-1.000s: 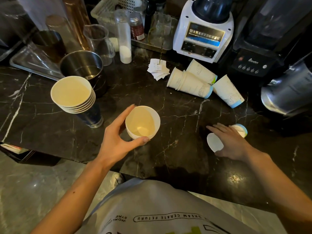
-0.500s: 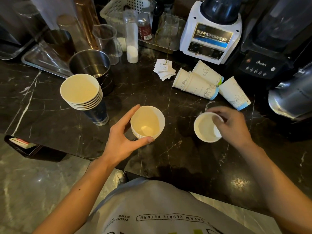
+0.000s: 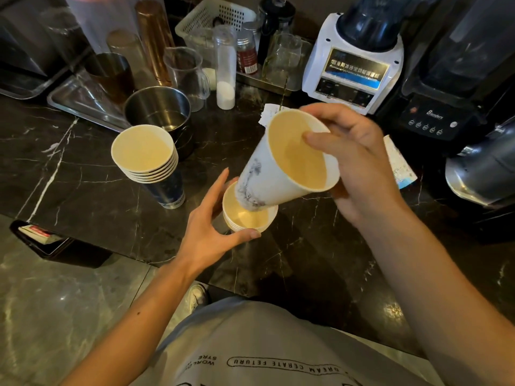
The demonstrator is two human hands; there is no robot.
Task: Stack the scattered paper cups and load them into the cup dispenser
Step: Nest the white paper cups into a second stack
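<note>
My left hand (image 3: 207, 232) grips a short stack of white paper cups (image 3: 250, 220) standing on the black marble counter (image 3: 83, 176). My right hand (image 3: 359, 162) holds a single white paper cup (image 3: 278, 174) by its rim, tilted, with its base dipping into the mouth of that stack. A taller stack of several cups (image 3: 145, 154) stands upright to the left. One loose cup (image 3: 398, 162) lies on its side behind my right hand, mostly hidden. No cup dispenser is recognisable.
A steel pot (image 3: 158, 112) stands just behind the taller stack. A metal tray (image 3: 80, 101), jugs, a sugar shaker (image 3: 225, 79), a white basket (image 3: 211, 18), a white blender (image 3: 354, 65), a black blender (image 3: 434, 115) and a steel jug (image 3: 485, 168) line the back. The counter edge runs below my hands.
My right hand picked a cup off the counter at the right, lifted it and carried it left over the stack in my left hand. The view also moved closer.
</note>
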